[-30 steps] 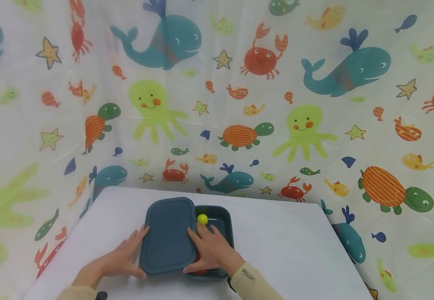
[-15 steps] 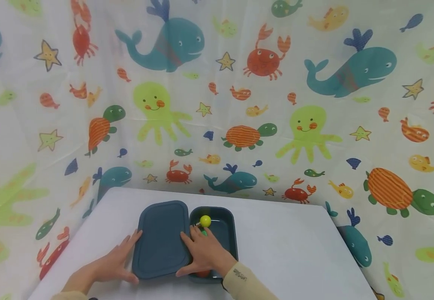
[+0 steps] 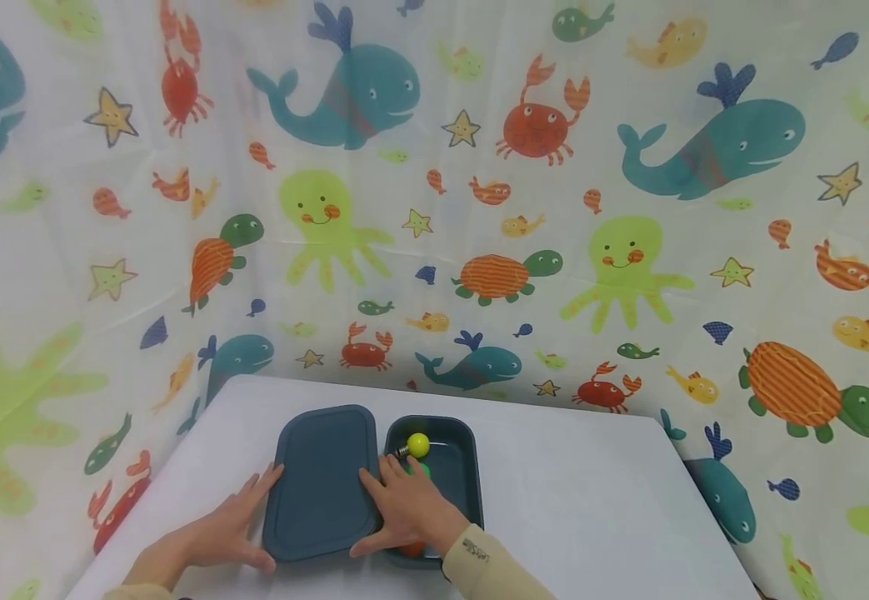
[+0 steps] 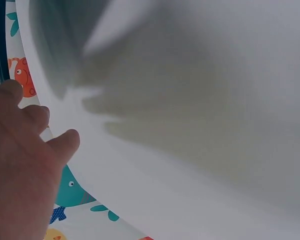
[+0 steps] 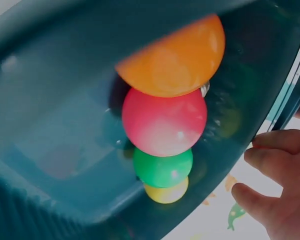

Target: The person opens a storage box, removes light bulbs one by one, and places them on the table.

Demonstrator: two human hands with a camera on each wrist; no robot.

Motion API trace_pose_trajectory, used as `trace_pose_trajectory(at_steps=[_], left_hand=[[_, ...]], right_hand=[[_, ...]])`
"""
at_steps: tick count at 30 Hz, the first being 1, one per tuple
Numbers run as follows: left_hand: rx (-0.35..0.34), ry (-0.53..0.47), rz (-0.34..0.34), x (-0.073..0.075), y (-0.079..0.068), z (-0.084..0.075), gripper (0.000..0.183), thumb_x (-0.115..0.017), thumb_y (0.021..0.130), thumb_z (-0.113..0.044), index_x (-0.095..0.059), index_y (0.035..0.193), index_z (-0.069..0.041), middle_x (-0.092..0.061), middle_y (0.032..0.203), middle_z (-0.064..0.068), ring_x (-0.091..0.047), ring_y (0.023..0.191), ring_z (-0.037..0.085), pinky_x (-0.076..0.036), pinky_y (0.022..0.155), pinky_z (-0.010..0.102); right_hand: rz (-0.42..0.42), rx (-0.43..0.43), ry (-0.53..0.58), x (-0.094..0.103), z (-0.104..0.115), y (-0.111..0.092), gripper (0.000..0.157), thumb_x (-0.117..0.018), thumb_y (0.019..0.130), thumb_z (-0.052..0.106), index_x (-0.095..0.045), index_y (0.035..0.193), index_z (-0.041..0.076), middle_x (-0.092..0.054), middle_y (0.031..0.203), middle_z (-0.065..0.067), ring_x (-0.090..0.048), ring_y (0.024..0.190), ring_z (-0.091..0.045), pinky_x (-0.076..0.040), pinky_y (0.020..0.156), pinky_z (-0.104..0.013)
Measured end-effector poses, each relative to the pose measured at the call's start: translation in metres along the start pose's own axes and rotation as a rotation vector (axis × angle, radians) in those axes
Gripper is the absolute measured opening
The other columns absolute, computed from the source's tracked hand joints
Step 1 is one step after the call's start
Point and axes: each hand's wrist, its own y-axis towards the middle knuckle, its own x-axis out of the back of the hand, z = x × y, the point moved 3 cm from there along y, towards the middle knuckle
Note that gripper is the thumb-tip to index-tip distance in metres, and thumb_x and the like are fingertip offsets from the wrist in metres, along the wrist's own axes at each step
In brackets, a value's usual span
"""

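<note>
A dark blue lid point(image 3: 322, 483) lies level at the left of a dark blue rectangular container point(image 3: 471, 467). At its left edge are the outstretched fingertips of my left hand point(image 3: 220, 537), the thumb near its lower left corner. My right hand point(image 3: 413, 510) spreads its fingers along the lid's right edge, over part of the container. Inside the container is a yellow light bulb point(image 3: 418, 445) with a screw base. The right wrist view also shows round orange point(image 5: 177, 62), pink point(image 5: 164, 122) and green bulbs point(image 5: 163, 168) in a row; their bases are mostly hidden.
Both the lid and the container are on a white table point(image 3: 576, 492), whose surface extends to the right of the container. Behind and beside it hangs a white curtain point(image 3: 419, 300) printed with sea animals.
The lid has shifted left with both hands, from overlapping the container to beside it. More of the container and of the yellow and green bulbs now shows. In the last half second little has moved.
</note>
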Motion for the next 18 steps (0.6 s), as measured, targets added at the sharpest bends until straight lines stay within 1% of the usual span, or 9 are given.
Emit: trace_pose_trajectory(at_steps=[7, 13, 18], left_hand=[[0.024, 0.007, 0.011, 0.001, -0.006, 0.007, 0.128, -0.088, 0.067, -0.043, -0.004, 0.155, -0.001, -0.005, 0.156, 0.036, -0.003, 0.136, 0.063, -0.007, 0.1, 0.081], [0.004, 0.003, 0.014, 0.001, -0.012, 0.015, 0.127, -0.088, 0.067, -0.042, -0.005, 0.154, 0.001, -0.006, 0.155, 0.037, -0.003, 0.135, 0.064, -0.008, 0.098, 0.082], [0.006, 0.007, 0.005, -0.002, -0.015, 0.023, 0.127, -0.087, 0.067, -0.043, -0.006, 0.153, 0.002, -0.008, 0.154, 0.038, -0.006, 0.133, 0.066, -0.009, 0.097, 0.082]], right_hand=[[0.032, 0.01, -0.059, 0.002, 0.01, 0.006, 0.108, -0.045, 0.069, 0.092, -0.031, 0.154, 0.026, -0.036, 0.154, -0.007, -0.035, 0.142, -0.021, -0.03, 0.114, -0.051], [0.065, 0.018, -0.096, 0.002, 0.017, 0.013, 0.108, -0.043, 0.068, 0.093, -0.032, 0.153, 0.028, -0.037, 0.154, -0.009, -0.036, 0.141, -0.024, -0.03, 0.114, -0.052], [0.095, 0.03, -0.124, 0.003, 0.023, 0.016, 0.106, -0.042, 0.069, 0.093, -0.033, 0.153, 0.028, -0.038, 0.153, -0.009, -0.035, 0.141, -0.026, -0.028, 0.114, -0.053]])
